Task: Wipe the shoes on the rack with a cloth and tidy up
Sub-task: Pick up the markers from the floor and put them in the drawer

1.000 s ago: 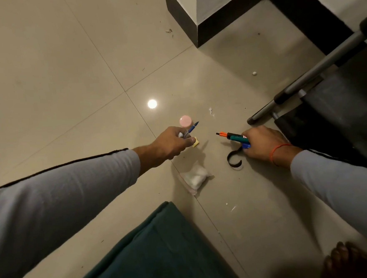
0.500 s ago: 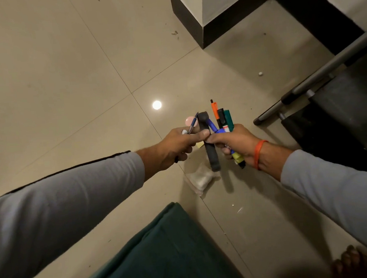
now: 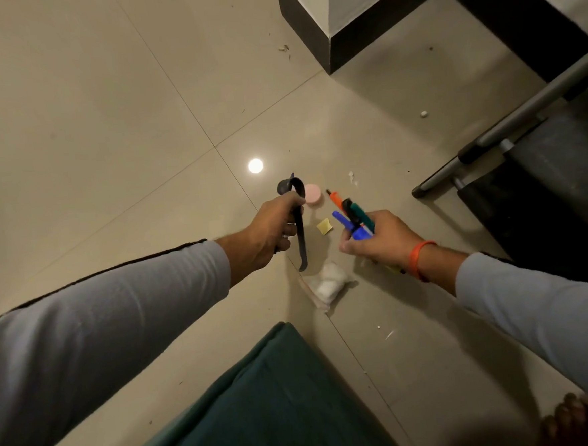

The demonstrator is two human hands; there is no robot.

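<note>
**Now tidying: both hands full of floor clutter**

Clearly the tidy-up step is in hand. The left hand (image 3: 272, 229) has its fingers curled round a dark strap (image 3: 300, 229), which hangs down. The right hand (image 3: 379, 239) clutches a bunch of pens (image 3: 351, 215), tips pointing far. On the floor (image 3: 104, 114) between them lie a pink disc (image 3: 312, 194), a yellow scrap (image 3: 324, 226) and, nearer, a white bag (image 3: 326, 282). At right stands what may be the rack (image 3: 526, 178); no shoes show. Next, I judge, freeing a hand for the leftovers.
</note>
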